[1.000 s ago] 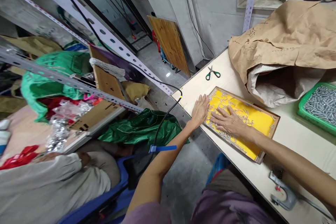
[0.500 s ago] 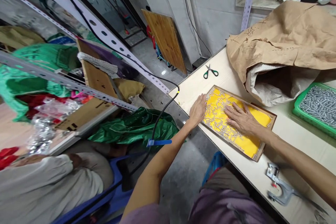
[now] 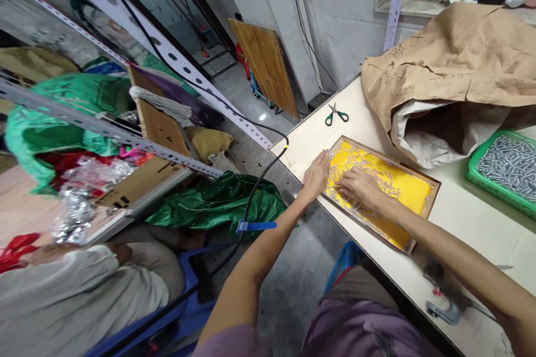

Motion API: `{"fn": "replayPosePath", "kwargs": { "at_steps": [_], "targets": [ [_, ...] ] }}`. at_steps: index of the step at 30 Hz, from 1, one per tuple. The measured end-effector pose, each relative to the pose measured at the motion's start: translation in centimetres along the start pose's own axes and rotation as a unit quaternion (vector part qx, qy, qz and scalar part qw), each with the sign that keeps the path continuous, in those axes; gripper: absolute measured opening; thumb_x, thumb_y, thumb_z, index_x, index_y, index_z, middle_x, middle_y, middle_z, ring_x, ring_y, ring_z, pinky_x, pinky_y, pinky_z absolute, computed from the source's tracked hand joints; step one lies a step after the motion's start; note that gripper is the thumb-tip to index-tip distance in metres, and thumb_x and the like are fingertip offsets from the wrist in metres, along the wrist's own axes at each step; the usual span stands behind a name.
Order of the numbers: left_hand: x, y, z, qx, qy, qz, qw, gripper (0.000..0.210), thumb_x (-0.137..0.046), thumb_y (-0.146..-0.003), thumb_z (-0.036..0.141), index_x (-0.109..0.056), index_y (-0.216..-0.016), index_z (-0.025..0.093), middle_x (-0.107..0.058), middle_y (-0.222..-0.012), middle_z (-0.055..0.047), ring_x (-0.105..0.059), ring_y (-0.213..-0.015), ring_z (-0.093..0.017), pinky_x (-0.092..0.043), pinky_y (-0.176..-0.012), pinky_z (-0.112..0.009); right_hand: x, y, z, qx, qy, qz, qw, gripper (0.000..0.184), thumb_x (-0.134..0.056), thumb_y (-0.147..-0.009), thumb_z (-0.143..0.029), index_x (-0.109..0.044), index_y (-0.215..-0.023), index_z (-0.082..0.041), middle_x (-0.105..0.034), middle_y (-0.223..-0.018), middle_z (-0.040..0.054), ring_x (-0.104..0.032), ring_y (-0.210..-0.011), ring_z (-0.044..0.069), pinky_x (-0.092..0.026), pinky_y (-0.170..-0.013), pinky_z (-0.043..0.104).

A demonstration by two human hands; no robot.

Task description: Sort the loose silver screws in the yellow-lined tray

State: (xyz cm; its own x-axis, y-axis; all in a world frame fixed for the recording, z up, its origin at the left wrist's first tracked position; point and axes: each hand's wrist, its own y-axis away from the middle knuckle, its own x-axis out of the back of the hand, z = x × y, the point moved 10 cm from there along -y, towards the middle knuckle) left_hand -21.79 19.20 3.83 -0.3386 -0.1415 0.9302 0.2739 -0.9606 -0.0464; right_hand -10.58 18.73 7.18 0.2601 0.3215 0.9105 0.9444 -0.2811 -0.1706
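A shallow tray (image 3: 432,196) with a brown rim and yellow bottom lies near the table's front edge. Many small silvery screw-like pieces (image 3: 385,180) are spread over its left and middle parts. My left hand (image 3: 317,174) is closed at the tray's left end, its fingers over the rim. My right hand (image 3: 360,188) is low over the pieces in the left half, fingers curled and pointing down into them. What its fingertips hold, if anything, is hidden. Some yellow bottom is bare towards the right end.
Green-handled scissors (image 3: 336,115) lie open behind the tray. A brown paper sack (image 3: 452,61) and a green basket (image 3: 475,170) of metal pieces stand right. A metal clamp-like tool (image 3: 446,307) lies under my right forearm. A black cable (image 3: 256,192) hangs left; a seated person (image 3: 87,301) is beyond.
My right hand has moved left across the tray, and its flat, spread fingers have curled. Pieces beneath it have shifted. My left hand has stayed at the tray's end.
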Motion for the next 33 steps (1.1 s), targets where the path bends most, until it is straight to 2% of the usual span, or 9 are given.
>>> {"fn": "replayPosePath", "kwargs": {
  "at_steps": [4,8,11,14,16,19,22,25,33],
  "targets": [
    [-0.1,-0.1,-0.1,0.001,0.003,0.004,1.0,0.048,-0.028,-0.098,0.024,-0.037,-0.144,0.014,-0.043,-0.149,-0.013,-0.039,-0.139,-0.021,-0.034,-0.115,-0.039,-2.3,-1.6,-0.1,-0.039,-0.012,-0.045,0.998,0.013,-0.06,-0.086,-0.019,-0.069,-0.077,-0.02,-0.065,-0.083,0.0073,-0.051,-0.084,0.02,-0.037,-0.071,0.031],
    [-0.1,-0.2,-0.2,-0.01,0.021,0.032,0.999,0.046,-0.029,-0.099,0.026,-0.04,-0.142,0.015,-0.046,-0.146,-0.013,-0.043,-0.136,-0.022,-0.037,-0.113,-0.041,-2.2,-1.2,0.9,-0.068,-0.026,-0.031,0.997,0.019,-0.057,-0.087,-0.016,-0.066,-0.071,-0.018,-0.065,-0.078,0.0072,-0.054,-0.079,0.018,-0.039,-0.07,0.029],
    [1.4,0.6,0.7,-0.039,0.043,0.109,0.992,0.043,-0.03,-0.1,0.03,-0.051,-0.133,0.014,-0.053,-0.139,-0.015,-0.045,-0.133,-0.024,-0.04,-0.11,-0.045,-0.6,-0.2,2.6,-0.107,-0.133,0.029,0.985,0.014,-0.056,-0.088,-0.022,-0.067,-0.079,-0.018,-0.066,-0.078,0.0041,-0.057,-0.073,0.015,-0.042,-0.068,0.027],
    [3.7,3.0,3.2,-0.11,0.069,0.205,0.97,0.035,-0.038,-0.099,0.035,-0.064,-0.114,0.017,-0.062,-0.124,-0.013,-0.05,-0.126,-0.025,-0.044,-0.105,-0.046,1.1,1.0,5.7,-0.193,-0.299,0.125,0.926,0.016,-0.058,-0.085,-0.031,-0.067,-0.082,-0.018,-0.066,-0.073,0.0013,-0.057,-0.064,0.014,-0.043,-0.061,0.027],
    [4.7,4.6,4.8,-0.148,0.078,0.24,0.956,0.03,-0.044,-0.097,0.036,-0.067,-0.104,0.018,-0.065,-0.114,-0.011,-0.054,-0.118,-0.024,-0.046,-0.102,-0.044,1.7,1.7,7.1,-0.228,-0.331,0.159,0.902,0.021,-0.057,-0.084,-0.036,-0.067,-0.083,-0.018,-0.066,-0.071,0.0012,-0.057,-0.063,0.015,-0.044,-0.059,0.028],
    [5.4,5.8,5.2,-0.15,0.087,0.258,0.951,0.025,-0.047,-0.096,0.031,-0.067,-0.103,0.018,-0.066,-0.106,-0.01,-0.056,-0.107,-0.022,-0.049,-0.096,-0.042,3.1,2.4,7.0,-0.22,-0.254,0.176,0.925,0.022,-0.053,-0.087,-0.032,-0.069,-0.092,-0.018,-0.068,-0.082,0.0048,-0.058,-0.071,0.017,-0.045,-0.067,0.031],
    [5.1,5.7,4.1,-0.132,0.109,0.235,0.957,0.024,-0.046,-0.097,0.027,-0.067,-0.104,0.017,-0.067,-0.101,-0.009,-0.058,-0.099,-0.02,-0.051,-0.089,-0.039,2.9,2.2,3.6,-0.112,-0.124,0.098,0.981,0.022,-0.052,-0.09,-0.026,-0.071,-0.099,-0.021,-0.068,-0.094,0.0083,-0.056,-0.084,0.02,-0.043,-0.078,0.036],
    [4.3,5.7,3.0,-0.124,0.115,0.17,0.971,0.022,-0.048,-0.096,0.025,-0.069,-0.099,0.018,-0.068,-0.097,-0.008,-0.058,-0.095,-0.02,-0.05,-0.087,-0.038,0.5,2.9,0.2,-0.007,-0.042,-0.009,0.999,0.019,-0.06,-0.088,-0.03,-0.071,-0.101,-0.024,-0.067,-0.103,0.0086,-0.053,-0.092,0.023,-0.039,-0.081,0.037],
    [1.9,5.0,3.2,-0.064,0.028,-0.077,0.995,0.012,-0.064,-0.086,0.027,-0.071,-0.08,0.019,-0.065,-0.086,-0.005,-0.056,-0.092,-0.021,-0.046,-0.083,-0.034,-0.8,3.1,1.1,-0.028,-0.02,0.0,0.999,0.021,-0.059,-0.089,-0.034,-0.065,-0.102,-0.019,-0.065,-0.103,0.0099,-0.049,-0.096,0.025,-0.038,-0.081,0.038]
  ]
}}
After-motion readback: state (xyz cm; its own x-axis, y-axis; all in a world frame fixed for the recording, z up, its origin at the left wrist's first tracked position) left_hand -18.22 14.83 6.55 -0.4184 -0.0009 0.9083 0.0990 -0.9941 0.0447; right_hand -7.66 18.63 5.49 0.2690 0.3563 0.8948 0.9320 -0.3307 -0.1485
